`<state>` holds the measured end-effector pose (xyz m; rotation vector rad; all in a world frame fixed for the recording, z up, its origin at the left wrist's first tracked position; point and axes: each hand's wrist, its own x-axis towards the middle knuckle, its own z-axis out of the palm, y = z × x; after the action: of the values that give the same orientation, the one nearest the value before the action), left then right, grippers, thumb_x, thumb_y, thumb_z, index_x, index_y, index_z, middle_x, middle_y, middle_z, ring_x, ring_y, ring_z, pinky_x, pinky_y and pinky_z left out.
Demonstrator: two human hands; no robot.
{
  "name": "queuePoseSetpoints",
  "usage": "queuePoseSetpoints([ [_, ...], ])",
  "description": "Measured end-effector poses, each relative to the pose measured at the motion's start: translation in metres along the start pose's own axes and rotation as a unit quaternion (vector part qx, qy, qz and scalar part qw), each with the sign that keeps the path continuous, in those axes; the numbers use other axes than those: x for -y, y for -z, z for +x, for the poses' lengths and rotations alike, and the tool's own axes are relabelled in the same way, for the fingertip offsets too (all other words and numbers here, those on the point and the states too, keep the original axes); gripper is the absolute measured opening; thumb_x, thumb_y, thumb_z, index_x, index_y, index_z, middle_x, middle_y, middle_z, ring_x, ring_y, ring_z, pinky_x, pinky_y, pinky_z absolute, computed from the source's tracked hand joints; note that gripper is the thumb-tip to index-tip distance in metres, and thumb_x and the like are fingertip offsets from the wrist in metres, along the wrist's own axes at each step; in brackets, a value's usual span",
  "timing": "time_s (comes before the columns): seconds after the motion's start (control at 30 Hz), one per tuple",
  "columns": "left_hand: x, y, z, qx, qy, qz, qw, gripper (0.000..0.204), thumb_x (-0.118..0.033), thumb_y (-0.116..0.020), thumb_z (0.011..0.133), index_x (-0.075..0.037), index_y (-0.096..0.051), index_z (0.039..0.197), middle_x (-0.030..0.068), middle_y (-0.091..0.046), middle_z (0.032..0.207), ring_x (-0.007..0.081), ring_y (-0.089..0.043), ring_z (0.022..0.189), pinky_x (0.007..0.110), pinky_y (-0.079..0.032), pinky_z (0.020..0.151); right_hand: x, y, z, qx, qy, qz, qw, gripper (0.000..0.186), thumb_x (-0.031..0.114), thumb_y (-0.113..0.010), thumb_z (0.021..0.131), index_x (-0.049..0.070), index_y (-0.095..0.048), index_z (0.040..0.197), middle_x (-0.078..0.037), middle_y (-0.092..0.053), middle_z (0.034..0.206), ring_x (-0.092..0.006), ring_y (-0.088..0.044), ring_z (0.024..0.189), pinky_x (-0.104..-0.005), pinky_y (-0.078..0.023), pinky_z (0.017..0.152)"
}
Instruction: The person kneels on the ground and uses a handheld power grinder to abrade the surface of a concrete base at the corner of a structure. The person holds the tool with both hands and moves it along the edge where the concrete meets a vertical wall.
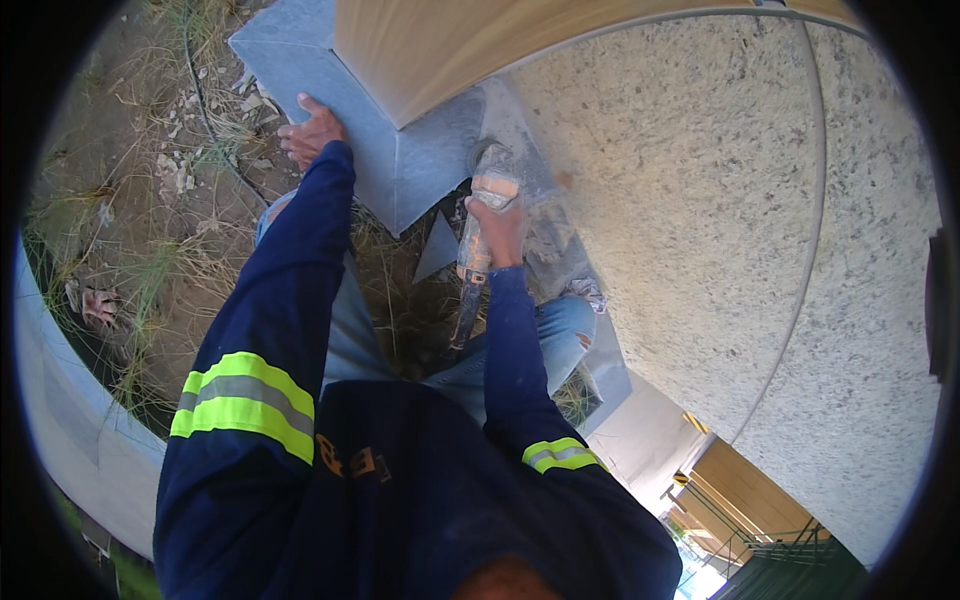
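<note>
My right hand (500, 232) grips the body of a dusty orange-and-grey angle grinder (473, 250). The grinder's head points away from me, close against the edge of a blue-grey stone slab (440, 135); its disc is mostly hidden, and I cannot tell whether it touches. At the left, my left hand (313, 132) rests with fingers spread at the outer edge of the adjoining grey slab (365, 170). Below the slabs' corner, a pointed piece of grey stone (437, 248) lies near the grinder.
A wood-look panel (420, 45) rises above the slabs. Rough speckled wall (720, 200) fills the right, with a cable (815, 180) along it. Dirt with dry grass and rubble (175, 170) lies left, beside a pale curved edging (75, 400). My jeans-covered knees (565, 335) flank the grinder.
</note>
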<state>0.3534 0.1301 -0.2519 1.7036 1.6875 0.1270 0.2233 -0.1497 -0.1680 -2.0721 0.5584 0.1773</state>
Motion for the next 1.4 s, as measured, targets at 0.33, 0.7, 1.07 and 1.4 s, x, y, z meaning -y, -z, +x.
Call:
queuePoseSetpoints([
  [0.33, 0.002, 0.000, 0.002, -0.009, -0.006, 0.003, 1.000, 0.093, -0.073, -0.047, 0.095, 0.010, -0.052, 0.136, 0.0323, -0.060, 0.132, 0.0491, -0.062, 0.122, 0.060, -0.048, 0.102, 0.003, -0.002, 0.000, -0.005, -0.039, -0.015, 0.999, 0.073, 0.032, -0.086, 0.074, -0.005, -0.054, 0.128, -0.023, -0.069, 0.117, -0.0349, -0.069, 0.108, -0.0435, -0.053, 0.095],
  [0.7, 0.001, 0.003, 0.002, 0.008, -0.002, -0.005, 1.000, 0.094, -0.073, -0.048, 0.095, 0.010, -0.052, 0.137, 0.0325, -0.058, 0.137, 0.0489, -0.059, 0.126, 0.060, -0.046, 0.104, 0.005, -0.008, 0.037, -0.028, -0.002, 0.052, 0.998, 0.063, 0.018, -0.088, 0.077, -0.004, -0.058, 0.128, -0.015, -0.072, 0.114, -0.0245, -0.070, 0.101, -0.0390, -0.056, 0.088],
  [1.07, 0.005, -0.004, 0.011, -0.034, -0.001, -0.005, 0.999, 0.093, -0.071, -0.049, 0.095, 0.010, -0.050, 0.140, 0.0328, -0.057, 0.138, 0.0488, -0.059, 0.126, 0.060, -0.047, 0.104, 0.003, -0.028, -0.011, 0.040, -0.002, -0.002, 0.999, 0.070, 0.033, -0.087, 0.074, -0.004, -0.054, 0.125, -0.023, -0.068, 0.118, -0.0356, -0.068, 0.109, -0.0441, -0.052, 0.095],
  [1.4, 0.004, -0.006, 0.009, -0.023, 0.002, 0.000, 1.000, 0.095, -0.073, -0.048, 0.095, 0.010, -0.049, 0.141, 0.0325, -0.057, 0.139, 0.0490, -0.057, 0.129, 0.062, -0.045, 0.105, 0.000, -0.012, 0.024, -0.010, -0.027, 0.028, 0.999, 0.078, 0.029, -0.086, 0.075, -0.007, -0.050, 0.134, -0.022, -0.068, 0.121, -0.0329, -0.068, 0.111, -0.0439, -0.052, 0.096],
])
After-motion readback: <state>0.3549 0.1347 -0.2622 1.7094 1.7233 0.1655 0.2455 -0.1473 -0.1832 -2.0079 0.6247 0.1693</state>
